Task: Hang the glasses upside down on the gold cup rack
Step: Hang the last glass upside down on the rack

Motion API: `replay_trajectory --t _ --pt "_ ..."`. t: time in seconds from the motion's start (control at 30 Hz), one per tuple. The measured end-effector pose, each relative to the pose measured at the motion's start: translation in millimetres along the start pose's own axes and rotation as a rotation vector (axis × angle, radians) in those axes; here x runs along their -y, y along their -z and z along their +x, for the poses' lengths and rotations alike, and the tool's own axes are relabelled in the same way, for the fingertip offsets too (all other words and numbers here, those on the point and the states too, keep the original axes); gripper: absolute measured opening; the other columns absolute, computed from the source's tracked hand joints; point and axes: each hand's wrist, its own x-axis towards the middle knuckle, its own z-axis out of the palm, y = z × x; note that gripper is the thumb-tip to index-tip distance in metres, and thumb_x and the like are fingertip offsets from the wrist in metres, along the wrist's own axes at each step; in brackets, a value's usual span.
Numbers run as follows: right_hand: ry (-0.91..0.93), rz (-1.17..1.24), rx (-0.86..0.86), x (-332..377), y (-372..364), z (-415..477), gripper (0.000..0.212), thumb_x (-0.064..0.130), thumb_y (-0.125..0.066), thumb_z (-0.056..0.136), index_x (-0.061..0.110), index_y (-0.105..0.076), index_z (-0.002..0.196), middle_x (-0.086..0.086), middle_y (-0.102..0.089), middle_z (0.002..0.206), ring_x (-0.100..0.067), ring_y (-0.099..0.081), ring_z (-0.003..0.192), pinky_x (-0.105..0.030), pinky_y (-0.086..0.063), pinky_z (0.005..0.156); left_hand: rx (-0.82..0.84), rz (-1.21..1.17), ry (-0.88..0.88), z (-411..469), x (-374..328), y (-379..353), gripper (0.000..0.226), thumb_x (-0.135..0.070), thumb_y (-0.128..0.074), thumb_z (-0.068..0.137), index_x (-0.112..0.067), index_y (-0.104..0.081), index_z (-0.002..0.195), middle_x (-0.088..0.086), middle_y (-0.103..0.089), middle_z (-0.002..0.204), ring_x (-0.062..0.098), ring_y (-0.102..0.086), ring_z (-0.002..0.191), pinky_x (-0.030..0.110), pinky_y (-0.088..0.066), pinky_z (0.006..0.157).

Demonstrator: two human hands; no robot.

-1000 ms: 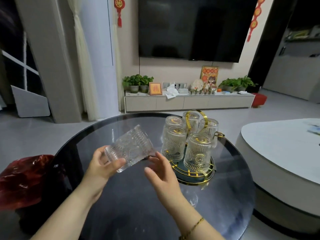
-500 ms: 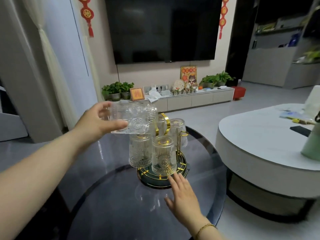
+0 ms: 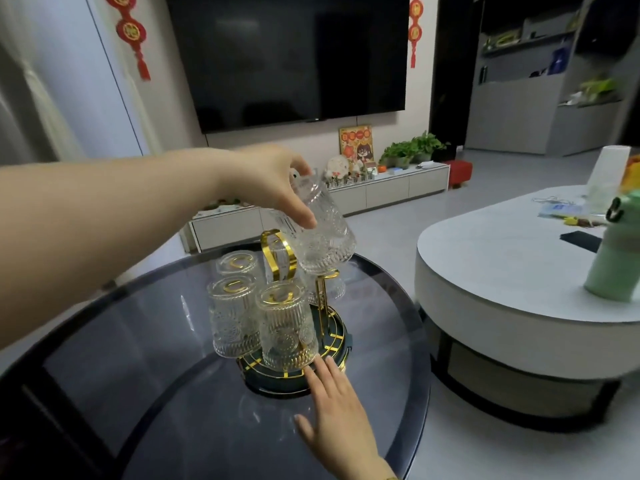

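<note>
The gold cup rack (image 3: 277, 252) with its dark round base (image 3: 341, 344) stands on the round dark glass table (image 3: 138, 368). Several ribbed clear glasses hang upside down on it, among them a front left glass (image 3: 233, 318) and a front glass (image 3: 287, 329). My left hand (image 3: 273, 181) grips another ribbed glass (image 3: 325, 233) by its bottom, mouth tilted down, just above a bare gold prong (image 3: 323, 289) on the rack's right side. My right hand (image 3: 334, 407) lies flat on the table, fingertips against the base's front edge.
A low white oval table (image 3: 519, 258) stands to the right with a green bottle (image 3: 614, 251), a phone and small items. Behind are a TV wall, a low white cabinet (image 3: 381, 192) and plants. Grey floor separates the two tables.
My left hand has carried the glass rightward across the rack and tipped it from sideways to mouth down over the right prong. My right hand stays at the base.
</note>
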Motion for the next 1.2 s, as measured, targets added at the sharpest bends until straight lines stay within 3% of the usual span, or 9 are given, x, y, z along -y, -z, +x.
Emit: replay_trajectory --t 0.1,0.37,0.7,0.8,0.9,1.0,1.03,1.13,1.2 --pt "-0.002 0.003 -0.036 -7.5 -8.1 2.9 0.070 0.041 -0.041 0.086 0.024 0.000 0.140 0.003 0.009 0.154 -0.016 0.016 0.139 -0.040 0.021 0.103 0.090 0.087 -0.003 12.6 -10.1 -8.0 0.085 -0.048 -0.076 0.051 -0.021 -0.041 0.124 -0.004 -0.047 0.103 0.017 -0.048 0.092 0.032 -0.042 0.083" --pt "0.028 0.032 -0.023 -9.9 -9.5 4.1 0.069 0.040 -0.041 0.087 0.024 0.000 0.140 0.004 0.012 0.153 -0.013 0.027 0.130 -0.037 0.021 0.103 0.225 0.221 -0.045 37.4 -22.7 -34.9 0.078 -0.040 -0.075 0.059 -0.017 -0.040 0.125 0.004 -0.048 0.118 0.015 -0.041 0.095 0.027 -0.036 0.080" --pt "-0.001 0.067 -0.067 -9.0 -10.0 3.9 0.068 0.044 -0.042 0.086 0.021 -0.007 0.140 0.002 0.006 0.154 -0.019 0.013 0.140 -0.038 0.018 0.104 0.370 0.263 -0.037 55.2 -13.1 -77.0 0.083 -0.040 -0.076 0.058 -0.020 -0.037 0.128 0.007 -0.047 0.131 0.017 -0.042 0.099 0.028 -0.038 0.081" --pt "-0.009 -0.090 -0.169 -8.0 -4.8 5.4 0.068 0.052 -0.044 0.081 0.021 -0.023 0.137 -0.001 -0.015 0.153 -0.021 -0.008 0.141 -0.043 0.001 0.111 0.389 0.254 -0.028 56.6 -9.1 -88.2 0.081 -0.038 -0.075 0.060 -0.019 -0.036 0.128 0.007 -0.046 0.132 0.016 -0.041 0.099 0.028 -0.036 0.081" --pt "0.006 0.015 -0.051 -6.3 -7.0 3.6 0.070 0.049 -0.041 0.084 0.019 -0.011 0.140 -0.002 -0.003 0.154 -0.025 0.006 0.140 -0.047 0.012 0.105 0.407 0.255 -0.017 56.2 -6.8 -94.8 0.080 -0.040 -0.074 0.061 -0.017 -0.036 0.128 0.007 -0.047 0.130 0.016 -0.041 0.098 0.028 -0.036 0.081" --pt "-0.034 -0.089 -0.064 -3.2 0.2 0.2 0.073 0.064 -0.056 0.064 0.023 -0.048 0.124 0.001 -0.048 0.137 -0.021 -0.040 0.128 -0.044 -0.037 0.100 0.415 0.238 -0.022 54.7 -5.6 -100.7 0.080 -0.039 -0.075 0.060 -0.017 -0.036 0.127 0.006 -0.048 0.128 0.017 -0.043 0.098 0.028 -0.037 0.081" --pt "-0.079 -0.132 -0.058 -0.8 5.9 1.0 0.074 0.067 -0.057 0.060 0.024 -0.053 0.120 0.003 -0.053 0.132 -0.017 -0.046 0.124 -0.040 -0.042 0.097 0.412 0.239 -0.029 54.2 -5.4 -102.8 0.081 -0.039 -0.075 0.060 -0.017 -0.036 0.127 0.006 -0.047 0.129 0.019 -0.045 0.103 0.029 -0.037 0.082" --pt "-0.005 -0.075 -0.058 -4.2 -2.7 3.7 0.074 0.058 -0.046 0.077 0.022 -0.023 0.137 -0.001 -0.019 0.152 -0.020 -0.010 0.140 -0.045 -0.002 0.111 0.393 0.238 -0.052 53.2 -4.8 -106.3 0.080 -0.037 -0.075 0.060 -0.018 -0.037 0.127 0.006 -0.045 0.132 0.023 -0.045 0.115 0.030 -0.037 0.085" --pt "-0.027 -0.170 -0.043 -4.6 -3.1 2.5 0.075 0.068 -0.053 0.063 0.024 -0.047 0.125 0.002 -0.048 0.138 -0.015 -0.040 0.128 -0.038 -0.034 0.104 0.384 0.235 -0.066 52.4 -3.5 -105.7 0.078 -0.038 -0.075 0.061 -0.019 -0.038 0.127 0.006 -0.044 0.132 0.021 -0.044 0.113 0.029 -0.036 0.085"
